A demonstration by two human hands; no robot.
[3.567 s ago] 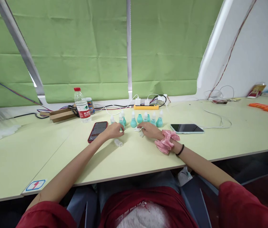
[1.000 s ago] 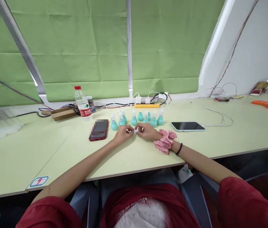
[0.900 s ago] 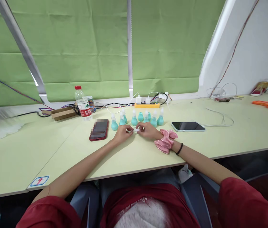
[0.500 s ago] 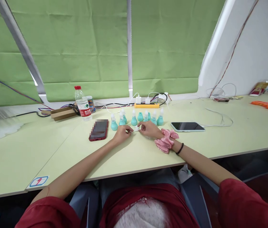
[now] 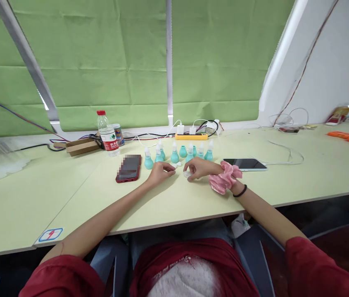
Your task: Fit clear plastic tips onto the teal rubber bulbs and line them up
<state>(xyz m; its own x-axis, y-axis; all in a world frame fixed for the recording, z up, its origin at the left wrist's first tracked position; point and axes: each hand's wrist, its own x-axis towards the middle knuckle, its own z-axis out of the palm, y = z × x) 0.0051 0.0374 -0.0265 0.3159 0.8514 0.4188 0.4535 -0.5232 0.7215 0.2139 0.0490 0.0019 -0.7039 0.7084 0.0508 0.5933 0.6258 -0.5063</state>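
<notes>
My left hand (image 5: 160, 174) is closed in a pinch. Its fingertips meet at the near end of a small white piece (image 5: 179, 164); whether it grips that piece or something smaller is hard to see. Just to the right, my right hand (image 5: 201, 168) pinches a small translucent piece (image 5: 187, 174) low over the table. Behind both hands stand several teal squeeze bulbs (image 5: 174, 156), most topped with clear nozzles (image 5: 174, 146). One teal bulb (image 5: 183, 151) has an open neck and no nozzle.
A phone in a red case (image 5: 128, 168) lies left of my hands, and a white-edged phone (image 5: 245, 164) lies to the right. Farther back are a water bottle (image 5: 109, 138), a can (image 5: 118, 135), a cardboard tray (image 5: 83, 147) and a yellow power strip (image 5: 191, 137) with cables.
My hands were close together at one small white piece. My right hand has moved right and towards me, now with a translucent piece; my left hand has shifted slightly right.
</notes>
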